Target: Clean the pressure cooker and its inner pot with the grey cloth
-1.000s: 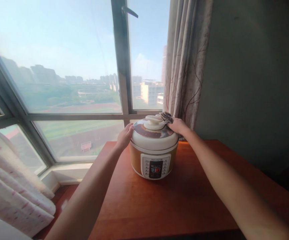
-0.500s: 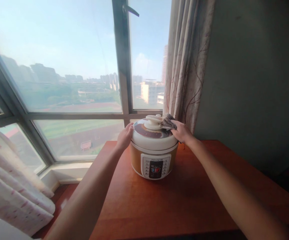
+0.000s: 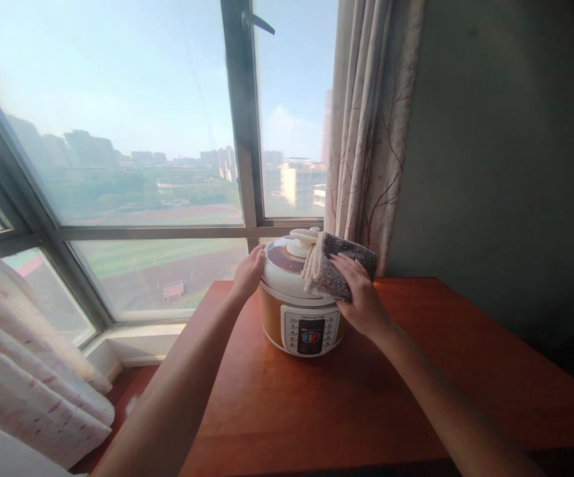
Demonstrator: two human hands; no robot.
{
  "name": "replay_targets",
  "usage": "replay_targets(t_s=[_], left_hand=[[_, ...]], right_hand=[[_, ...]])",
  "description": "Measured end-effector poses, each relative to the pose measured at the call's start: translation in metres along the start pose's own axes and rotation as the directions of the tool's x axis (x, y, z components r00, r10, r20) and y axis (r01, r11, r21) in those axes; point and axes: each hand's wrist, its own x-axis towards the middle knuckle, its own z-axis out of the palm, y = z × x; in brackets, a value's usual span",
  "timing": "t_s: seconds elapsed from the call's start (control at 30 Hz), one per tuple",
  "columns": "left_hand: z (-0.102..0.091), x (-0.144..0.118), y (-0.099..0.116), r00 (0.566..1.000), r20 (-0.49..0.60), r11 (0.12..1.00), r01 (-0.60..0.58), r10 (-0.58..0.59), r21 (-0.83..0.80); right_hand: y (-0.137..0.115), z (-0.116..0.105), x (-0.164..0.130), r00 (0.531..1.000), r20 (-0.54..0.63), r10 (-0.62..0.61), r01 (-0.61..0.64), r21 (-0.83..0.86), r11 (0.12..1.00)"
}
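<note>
An electric pressure cooker (image 3: 271,318) with a white lid, brown sides and a front control panel stands upright on the wooden table. My left hand (image 3: 249,270) grips the left side of its lid, fingers partly hidden behind the rim. With my right hand (image 3: 359,291) I press a folded grey cloth (image 3: 359,252) with a pale fringed edge against the lid's right side. The cloth covers part of the lid and touches the white knob (image 3: 300,246) on top or lies just in front of it; I cannot tell which.
The reddish wooden table (image 3: 267,417) reaches to a dark wall (image 3: 495,165) on the right. Behind it are a large window (image 3: 248,132) with a grey frame and a patterned curtain (image 3: 366,119). Another curtain (image 3: 23,377) hangs at the lower left.
My right hand and the cloth have moved from the back right of the lid toward me, down over its right side. More of the cloth shows now. My left hand stays in place.
</note>
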Motion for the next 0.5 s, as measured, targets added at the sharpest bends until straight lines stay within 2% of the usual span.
replay_targets(t_s=[0.13,0.3,0.4,0.5], left_hand=[[0.000,0.001,-0.001,1.000,-0.002,1.000,0.006,-0.006,0.004],[0.001,0.002,-0.003,1.000,-0.007,1.000,-0.006,0.006,-0.008],[0.001,0.003,-0.005,1.000,-0.011,1.000,-0.014,0.014,-0.021],[0.003,0.003,-0.006,1.000,-0.007,1.000,-0.001,0.001,-0.018]], right_hand=[[0.006,0.011,0.006,0.995,-0.053,0.084,-0.087,-0.043,0.995],[0.033,0.016,0.024,0.980,-0.068,0.186,-0.189,-0.040,0.981],[0.049,0.013,0.048,0.959,0.000,0.284,-0.282,-0.117,0.952],[0.061,0.007,0.076,0.912,0.156,0.380,-0.346,-0.209,0.915]])
